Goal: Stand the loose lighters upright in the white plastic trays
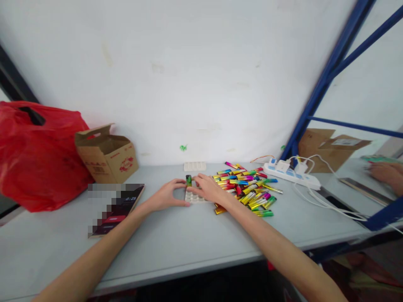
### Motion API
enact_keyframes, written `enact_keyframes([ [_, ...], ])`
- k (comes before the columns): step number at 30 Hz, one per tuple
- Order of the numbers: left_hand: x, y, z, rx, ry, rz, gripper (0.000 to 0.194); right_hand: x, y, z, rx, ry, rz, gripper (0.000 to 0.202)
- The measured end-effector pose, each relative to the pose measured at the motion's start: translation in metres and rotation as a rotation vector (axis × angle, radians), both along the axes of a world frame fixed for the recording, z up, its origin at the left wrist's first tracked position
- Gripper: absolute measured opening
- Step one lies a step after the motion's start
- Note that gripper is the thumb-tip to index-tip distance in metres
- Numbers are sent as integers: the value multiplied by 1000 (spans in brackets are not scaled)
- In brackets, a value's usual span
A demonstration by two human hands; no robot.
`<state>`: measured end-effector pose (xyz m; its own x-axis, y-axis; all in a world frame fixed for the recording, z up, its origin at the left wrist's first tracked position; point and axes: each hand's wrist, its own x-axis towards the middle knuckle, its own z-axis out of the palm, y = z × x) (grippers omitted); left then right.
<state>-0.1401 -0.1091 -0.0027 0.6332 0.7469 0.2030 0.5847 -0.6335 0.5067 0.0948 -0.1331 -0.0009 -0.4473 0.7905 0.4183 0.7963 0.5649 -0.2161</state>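
One screen (pixel 129 201) reads "0:25"; carton (pixel 121 161) print illegible. My left grip (pixel 166 195) spread, thumb apart; right grip (pixel 206 187) bent over pale tray (pixel 192 198), closure I can't tell. Green tube (pixel 189 181) upright at tray, between both.

Glossy metallic finish on the heaped slim pieces (pixel 242 183), matt, probably plastic near tray (pixel 191 198), smooth tabletop (pixel 176 239)

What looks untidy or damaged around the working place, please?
The shiny coloured pieces lie in a loose heap beside the nearer white tray, pointing different ways. Behind, the wall has discoloured patches.
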Motion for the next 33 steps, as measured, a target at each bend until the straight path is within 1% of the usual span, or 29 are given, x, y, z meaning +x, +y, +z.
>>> enact_keyframes([
  [3,0,-1,2,14,17,2,78,30,3,10,66,82,-55,34],
  [6,0,-2,5,35,42,-2,76,75,11,16,122,48,-183,33],
  [7,0,-2,7,43,48,-3,76,90,14,16,102,21,-210,35],
  [9,0,-3,9,56,57,-2,74,113,20,12,11,-25,-248,38],
  [11,1,-4,11,68,62,14,73,125,24,6,-77,-52,-261,32],
  [13,1,-6,12,81,64,39,72,126,27,1,-111,-60,-258,28],
  [15,1,-7,13,92,63,59,70,122,28,-2,-107,-58,-254,27],
  [18,2,-9,13,104,62,61,69,119,31,2,-89,-50,-263,28],
  [20,3,-9,12,109,57,54,69,122,36,10,-63,-30,-338,32],
  [22,3,-8,11,113,57,51,69,130,44,18,-51,-14,-448,36],
  [24,3,-7,10,113,61,48,71,139,56,25,-78,-17,-539,37],
  [26,3,-7,10,113,61,47,72,145,67,26,-137,-31,-595,33],
  [28,3,-7,10,113,61,44,72,146,75,23,-195,-39,-635,28],
  [31,4,-7,10,105,62,50,71,142,79,19,-226,-23,-638,22],
  [33,4,-8,9,98,52,44,69,138,77,21,-208,13,-594,19],
])
